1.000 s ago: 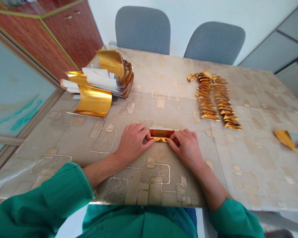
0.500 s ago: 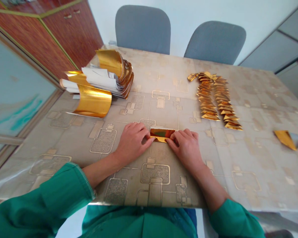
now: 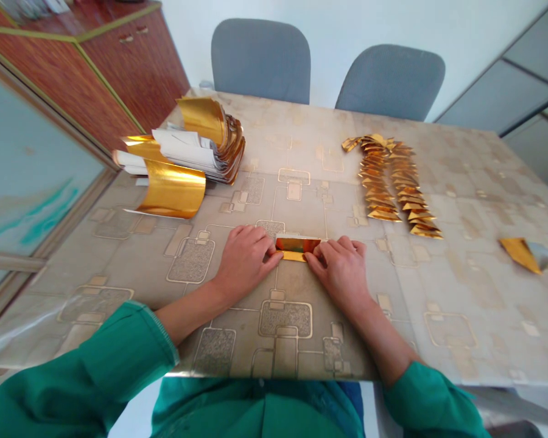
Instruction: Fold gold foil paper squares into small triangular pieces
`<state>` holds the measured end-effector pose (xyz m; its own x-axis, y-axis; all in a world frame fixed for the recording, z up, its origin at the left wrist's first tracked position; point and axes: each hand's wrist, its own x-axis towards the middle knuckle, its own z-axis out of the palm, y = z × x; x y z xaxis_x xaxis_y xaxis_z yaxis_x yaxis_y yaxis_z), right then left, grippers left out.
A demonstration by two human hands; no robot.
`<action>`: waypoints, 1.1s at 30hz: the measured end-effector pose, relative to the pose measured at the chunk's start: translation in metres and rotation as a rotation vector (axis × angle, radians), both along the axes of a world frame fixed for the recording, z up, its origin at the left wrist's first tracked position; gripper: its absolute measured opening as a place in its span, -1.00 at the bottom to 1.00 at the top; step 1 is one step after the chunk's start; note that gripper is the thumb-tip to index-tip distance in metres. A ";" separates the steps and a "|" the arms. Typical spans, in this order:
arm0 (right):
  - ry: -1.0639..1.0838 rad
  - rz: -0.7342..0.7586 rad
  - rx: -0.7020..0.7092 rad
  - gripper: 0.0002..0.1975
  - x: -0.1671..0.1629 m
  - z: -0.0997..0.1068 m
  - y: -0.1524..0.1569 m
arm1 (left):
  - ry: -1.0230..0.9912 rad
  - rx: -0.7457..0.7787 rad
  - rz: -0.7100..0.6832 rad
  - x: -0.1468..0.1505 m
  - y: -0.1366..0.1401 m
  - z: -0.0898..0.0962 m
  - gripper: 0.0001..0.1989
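Smoothing since half a second ago, the near fold of the gold paper (image 3: 298, 245) is now showing an even strip, while the view is tipping slightly upward. Left hand (image 3: 245, 258) and right hand (image 3: 342, 267) are pinching its opposite ends, thumbs and fingers closed with little gap, thumbs pointing inward along the near edge. On the table before the person, the paper is lying with its long axis running left to right, its thin white edge facing away. Backs of the hands are facing up, forearms slanting inward from green sleeves (image 3: 132, 337). Patterned cloth is covering the table (image 3: 461, 274). Curled gold-and-white sheets (image 3: 187, 149) are lying far left; two rows of folded gold pieces (image 3: 378, 182) are standing right, a loose gold piece (image 3: 520, 253) farther right. Beyond, two grey chairs (image 3: 260, 64) are facing the table, a reddish cabinet (image 3: 137, 73) standing left.
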<state>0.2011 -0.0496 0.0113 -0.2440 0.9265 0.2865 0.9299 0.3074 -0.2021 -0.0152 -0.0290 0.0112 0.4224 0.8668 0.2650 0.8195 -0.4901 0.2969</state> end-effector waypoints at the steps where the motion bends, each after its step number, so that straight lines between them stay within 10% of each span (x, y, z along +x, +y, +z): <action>1: -0.008 -0.003 0.002 -0.70 0.000 0.000 0.000 | 0.004 -0.003 0.004 0.000 0.000 0.000 -0.77; 12: -0.081 -0.048 0.023 -0.70 -0.002 0.001 0.001 | 0.037 0.025 0.028 -0.002 0.000 0.001 -0.74; 17: -0.061 -0.053 0.013 -0.71 -0.003 0.000 0.002 | 0.013 0.213 -0.249 0.006 -0.021 0.003 -0.77; 22: -0.047 -0.075 -0.012 -0.71 -0.004 -0.001 0.002 | 0.113 0.110 -0.340 0.014 -0.037 -0.007 -0.44; 33: 0.092 -0.122 -0.167 -0.83 0.008 0.000 0.004 | 0.142 -0.008 -0.329 0.005 -0.033 -0.009 -0.45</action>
<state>0.2094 -0.0451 0.0110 -0.1072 0.9840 0.1420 0.9335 0.1487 -0.3263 -0.0106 -0.0620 0.0023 0.7111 0.6804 0.1772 0.6518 -0.7324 0.1968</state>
